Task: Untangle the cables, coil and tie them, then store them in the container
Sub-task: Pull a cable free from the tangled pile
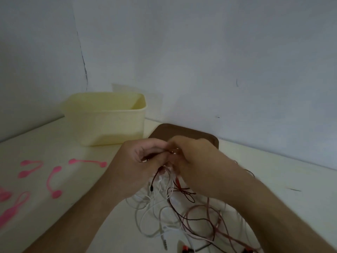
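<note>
container [116, 125]: pale yellow plastic, smooth, faintly translucent
ties [52, 181]: pink, rubbery, matt
cables [182, 212]: thin plastic-sheathed, white, dark and pink
table [73, 207]: cream, smooth, matt
board [182, 130]: brown, matt

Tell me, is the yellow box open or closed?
Open: the yellow box has no lid on top, and its inner wall shows.

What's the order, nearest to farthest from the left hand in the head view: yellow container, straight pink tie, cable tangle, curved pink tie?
From the left hand:
1. cable tangle: in its grip, hanging below.
2. straight pink tie: on the table to its left.
3. yellow container: behind, upper left; close to the straight tie, hard to separate.
4. curved pink tie: farther left.
</note>
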### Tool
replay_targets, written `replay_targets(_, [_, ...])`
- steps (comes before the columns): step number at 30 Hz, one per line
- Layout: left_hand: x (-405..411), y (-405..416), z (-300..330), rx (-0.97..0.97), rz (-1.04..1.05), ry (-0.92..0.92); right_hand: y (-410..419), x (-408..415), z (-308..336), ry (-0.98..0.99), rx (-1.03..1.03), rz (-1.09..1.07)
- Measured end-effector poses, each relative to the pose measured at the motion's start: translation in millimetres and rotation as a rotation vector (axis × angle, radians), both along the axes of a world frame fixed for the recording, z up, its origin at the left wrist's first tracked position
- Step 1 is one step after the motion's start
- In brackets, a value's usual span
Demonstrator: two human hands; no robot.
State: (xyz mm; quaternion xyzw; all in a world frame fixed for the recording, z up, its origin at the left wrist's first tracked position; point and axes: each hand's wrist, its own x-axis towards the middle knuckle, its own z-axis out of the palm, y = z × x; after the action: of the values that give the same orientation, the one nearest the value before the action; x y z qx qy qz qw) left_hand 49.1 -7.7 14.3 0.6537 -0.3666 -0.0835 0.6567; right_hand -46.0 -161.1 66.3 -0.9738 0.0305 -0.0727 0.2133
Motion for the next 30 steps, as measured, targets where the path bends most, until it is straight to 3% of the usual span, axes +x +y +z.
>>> replay_targets(2, [3.8,3.2,0.3,0.028,0.009,-0.041,-5.0,6.5,-3.7,-0.01,0.023,-0.073])
replay_targets(11, [5.5,11.5,8.2,0.198,-0.07,-0.124,-24.3,3.5,5.8,-0.001,0.915,-0.122])
replay_targets(14, [6.2,11.3,8.3,0.178,-0.031,-0.2,-27.8,4.6,3.9,-0.026,1.094,-0.184])
replay_targets(20, [12.7,8.3,3.3,0.028,0.081,-0.217,-35.0,5.3,-0.7,-0.108,1.23,-0.242])
replay_targets(25, [12.9,10.9,0.7,0.192,0.047,-0.333,-38.1,5.4,-0.1,-0.169,1.256,-0.208])
replay_targets(30, [13.0,11.1,-3.5,0.251,-0.034,-0.411,-35.9,5.9,-3.6,-0.129,1.15,-0.201])
